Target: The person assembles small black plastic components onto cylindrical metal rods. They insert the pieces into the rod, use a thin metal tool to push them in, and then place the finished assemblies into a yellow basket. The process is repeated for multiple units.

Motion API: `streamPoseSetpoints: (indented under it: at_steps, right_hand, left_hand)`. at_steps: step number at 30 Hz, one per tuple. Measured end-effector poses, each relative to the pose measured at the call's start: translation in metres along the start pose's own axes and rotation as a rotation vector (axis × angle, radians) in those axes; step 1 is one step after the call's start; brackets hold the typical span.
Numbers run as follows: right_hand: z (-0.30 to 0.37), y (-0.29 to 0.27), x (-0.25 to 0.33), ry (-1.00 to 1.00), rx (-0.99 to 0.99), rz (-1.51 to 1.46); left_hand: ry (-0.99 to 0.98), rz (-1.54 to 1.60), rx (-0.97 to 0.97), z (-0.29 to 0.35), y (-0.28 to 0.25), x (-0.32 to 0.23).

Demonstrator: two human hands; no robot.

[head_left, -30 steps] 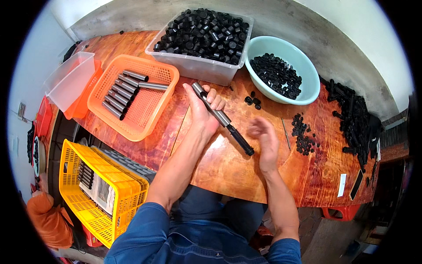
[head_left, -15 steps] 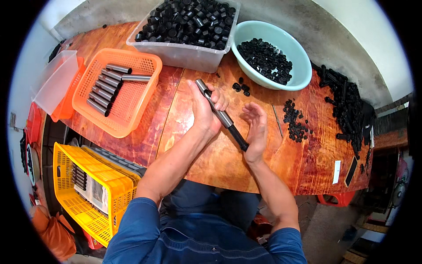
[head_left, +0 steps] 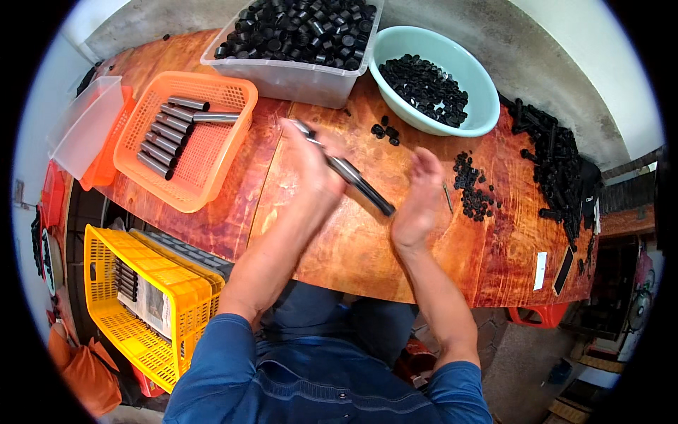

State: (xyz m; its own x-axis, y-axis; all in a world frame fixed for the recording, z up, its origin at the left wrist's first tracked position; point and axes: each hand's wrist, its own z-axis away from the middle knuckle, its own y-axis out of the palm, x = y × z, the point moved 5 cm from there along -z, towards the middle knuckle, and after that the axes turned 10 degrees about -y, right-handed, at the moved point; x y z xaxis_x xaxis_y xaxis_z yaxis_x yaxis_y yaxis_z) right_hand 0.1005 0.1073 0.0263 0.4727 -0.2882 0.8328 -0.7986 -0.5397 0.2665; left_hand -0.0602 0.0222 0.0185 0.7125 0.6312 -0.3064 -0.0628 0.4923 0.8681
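Observation:
My left hand, blurred by motion, is closed round a grey metal tube over the table. The tube slants down to the right, and a black rod-like piece extends from its lower end. Beside that black end is my right hand, fingers stretched and palm turned toward it. Whether the heel of this palm touches the end I cannot tell. Similar metal tubes lie in an orange basket at the left.
Black caps fill a clear bin at the back. A pale green bowl holds small black parts. Loose black pieces and a thin metal rod lie right of my hands. Black parts are heaped farther right. A yellow crate stands lower left.
The tube has shifted up and left with my left hand and lies at a flatter slant. My right hand has risen slightly, its fingers straighter and farther right.

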Motion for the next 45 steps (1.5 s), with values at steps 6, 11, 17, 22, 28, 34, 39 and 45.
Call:
streamPoseSetpoints:
  at_steps: [6, 11, 17, 22, 28, 34, 39, 45]
  right_hand:
    - [0.005, -0.001, -0.004, 0.018, 0.019, 0.018]
    - [0.004, 0.013, 0.003, 0.349, -0.159, -0.411]
    - [0.009, 0.004, -0.024, 0.316, -0.048, -0.377]
    - [0.008, 0.009, -0.025, 0.479, -0.072, -0.495]
    - [0.005, 0.013, -0.026, 0.468, 0.032, -0.438]
    - [0.006, 0.016, -0.019, 0.47, 0.04, -0.399]
    - [0.007, 0.01, -0.025, 0.485, 0.03, -0.404]
    - [0.008, 0.012, -0.025, 0.471, 0.052, -0.417]
  left_hand:
    - [-0.135, -0.111, 0.096, 0.018, 0.005, 0.042]
    - [-0.131, -0.154, 0.209, 0.019, 0.0, 0.055]
    - [-0.175, -0.209, 0.203, 0.024, 0.002, 0.068]
    - [-0.153, -0.196, 0.188, 0.029, 0.004, 0.066]
    - [-0.186, -0.218, 0.198, 0.011, 0.001, 0.06]
    - [-0.248, -0.154, 0.174, 0.013, -0.004, 0.059]
    - [-0.223, -0.254, 0.156, 0.015, -0.003, 0.058]
    - [-0.236, -0.218, 0.185, 0.009, -0.008, 0.06]
